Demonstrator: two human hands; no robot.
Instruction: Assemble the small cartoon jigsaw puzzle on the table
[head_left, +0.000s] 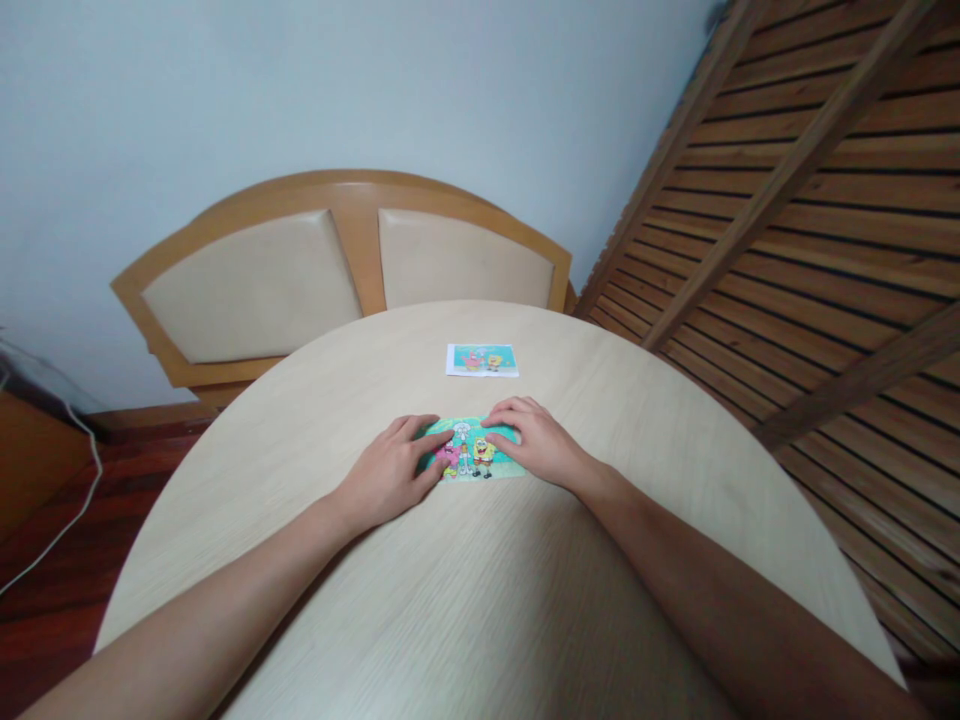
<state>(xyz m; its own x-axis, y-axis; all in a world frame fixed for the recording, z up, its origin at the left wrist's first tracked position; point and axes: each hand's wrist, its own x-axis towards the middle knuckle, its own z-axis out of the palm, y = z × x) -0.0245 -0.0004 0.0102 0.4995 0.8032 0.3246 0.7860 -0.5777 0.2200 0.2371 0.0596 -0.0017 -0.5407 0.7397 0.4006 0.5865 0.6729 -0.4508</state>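
A small turquoise cartoon picture (pixel 465 462) lies flat on the round table, with a pink, a pale and a yellow figure on it. Whether it is one sheet or joined pieces cannot be made out. My left hand (pixel 394 465) rests over its left edge, fingers apart and reaching onto the picture. Over the opposite edge lies my right hand (pixel 538 442), its fingers stretched along the upper right part and the thumb lower down. The fingers of both hands cover the picture's side edges. Beyond them lies a white-edged paper (pixel 482 361) printed with a similar cartoon scene.
The pale round wooden table (pixel 420 620) fills the foreground. Behind it stands a wooden headboard (pixel 352 200) with cream panels, against a pale blue wall (pixel 315 80). A slatted wooden structure (pixel 825 190) leans in at right. A white cable (pixel 82 500) hangs at left.
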